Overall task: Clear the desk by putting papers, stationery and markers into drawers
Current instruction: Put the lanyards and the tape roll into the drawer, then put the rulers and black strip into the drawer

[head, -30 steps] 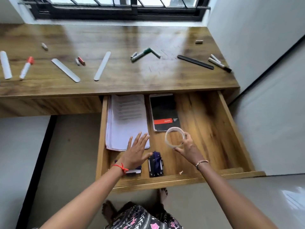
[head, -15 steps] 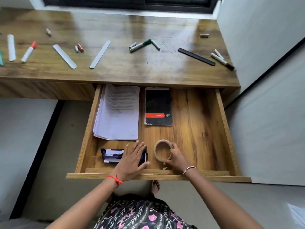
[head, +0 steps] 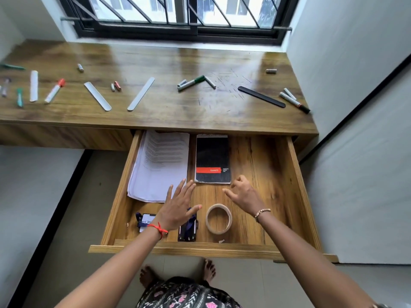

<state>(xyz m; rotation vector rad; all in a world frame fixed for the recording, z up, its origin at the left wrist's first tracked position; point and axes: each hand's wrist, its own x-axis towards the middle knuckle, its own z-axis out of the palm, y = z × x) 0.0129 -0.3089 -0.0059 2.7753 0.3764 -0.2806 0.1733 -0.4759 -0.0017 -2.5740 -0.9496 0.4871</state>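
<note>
The wooden drawer (head: 295, 174) is pulled out under the desk (head: 155, 61). Inside lie a stack of papers (head: 160, 161), a black notepad (head: 212, 158), a tape roll (head: 219, 218), a black stapler (head: 188, 231) and a card with a blue lanyard (head: 145, 220). My left hand (head: 180, 206) hovers above the stapler, fingers spread and empty. My right hand (head: 244, 193) hangs over the drawer beyond the tape roll, fingers loosely bent and empty. On the desk lie a green marker (head: 191, 83), a red marker (head: 54, 91), a black marker (head: 294, 103), a black ruler (head: 261, 96) and two grey rulers (head: 141, 93).
More small items sit on the desk's left end: a white stick (head: 33, 85), a green pen (head: 20, 97) and small caps (head: 116, 86). A white wall (head: 355, 63) borders the desk's right side. My feet (head: 146, 276) stand below the drawer front.
My right hand set the tape roll down in the drawer and let go, then lifted away. My left hand rose off the stapler. The view tilted up toward the window.
</note>
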